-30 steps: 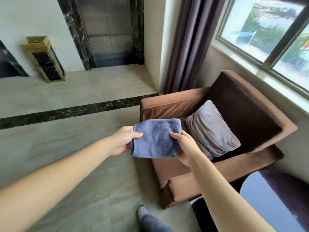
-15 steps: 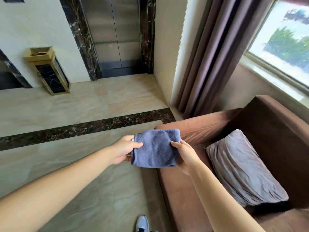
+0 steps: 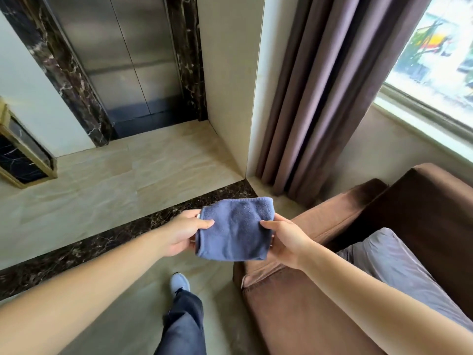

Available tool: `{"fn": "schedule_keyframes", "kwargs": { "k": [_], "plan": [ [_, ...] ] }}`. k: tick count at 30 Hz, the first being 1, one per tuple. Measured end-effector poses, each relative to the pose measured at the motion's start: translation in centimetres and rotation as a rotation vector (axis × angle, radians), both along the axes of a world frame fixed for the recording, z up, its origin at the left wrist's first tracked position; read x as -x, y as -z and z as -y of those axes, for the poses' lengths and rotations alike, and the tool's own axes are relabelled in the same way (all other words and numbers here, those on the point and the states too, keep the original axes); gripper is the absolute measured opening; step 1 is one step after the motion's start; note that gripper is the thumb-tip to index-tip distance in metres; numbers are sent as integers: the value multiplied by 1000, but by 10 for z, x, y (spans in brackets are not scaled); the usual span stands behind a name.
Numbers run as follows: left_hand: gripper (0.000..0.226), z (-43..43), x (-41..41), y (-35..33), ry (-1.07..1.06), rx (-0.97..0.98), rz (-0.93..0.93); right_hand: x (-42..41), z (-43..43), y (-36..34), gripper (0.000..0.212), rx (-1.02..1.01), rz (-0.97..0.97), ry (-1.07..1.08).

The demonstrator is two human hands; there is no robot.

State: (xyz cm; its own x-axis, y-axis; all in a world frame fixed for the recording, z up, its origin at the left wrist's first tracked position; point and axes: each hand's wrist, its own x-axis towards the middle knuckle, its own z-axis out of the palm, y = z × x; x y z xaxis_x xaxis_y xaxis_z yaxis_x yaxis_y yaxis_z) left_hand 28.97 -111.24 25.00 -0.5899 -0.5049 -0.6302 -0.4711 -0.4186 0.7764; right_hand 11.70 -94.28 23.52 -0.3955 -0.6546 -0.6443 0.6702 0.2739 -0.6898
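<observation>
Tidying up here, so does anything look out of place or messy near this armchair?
Nothing stands out. Left hand and right hand hold the folded blue cloth; the grey cushion lies on the brown armchair.

The cloth (image 3: pixel 234 230) is plain slate blue. At 4 o'clock of it the armchair (image 3: pixel 294 311) is brown, darker on its back, with a grey-lilac cushion (image 3: pixel 399 265). The curtain (image 3: pixel 320 98) at 1 o'clock is dull mauve-brown. The floor (image 3: pixel 115 180) is pale beige, crossed by a dark brown band (image 3: pixel 89 245) veined white. The lift door (image 3: pixel 115 55) at 11 o'clock is steel grey, its frame (image 3: pixel 190 60) dark marble veined white. The bin (image 3: pixel 18 160) at 9 o'clock is black edged in gold.
</observation>
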Motion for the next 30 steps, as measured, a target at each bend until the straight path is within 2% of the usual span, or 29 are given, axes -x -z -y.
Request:
{"fn": "schedule_keyframes", "kwargs": {
  "k": [6, 10, 16, 20, 26, 30],
  "plan": [
    [31, 163, 76, 27, 79, -58, 17, 55, 159, 25, 36, -69, -28, 74],
    [24, 273, 125, 47, 93, -112, -8, 98, 257, 45, 36, -77, -15, 98],
    [30, 375, 206, 73, 134, -175, 68, 163, 357, 68, 37, -139, -39, 159],
    [30, 440, 271, 109, 157, -189, 144, 224, 425, 107, 37, -277, -27, 160],
    [34, 557, 388, 218, 80, -276, 213, 350, 555, 212, 38, -411, 30, 163],
    [31, 631, 460, 368, 79, -323, 235, 430, 635, 355, 37, -580, -58, 154]
  ]
}}
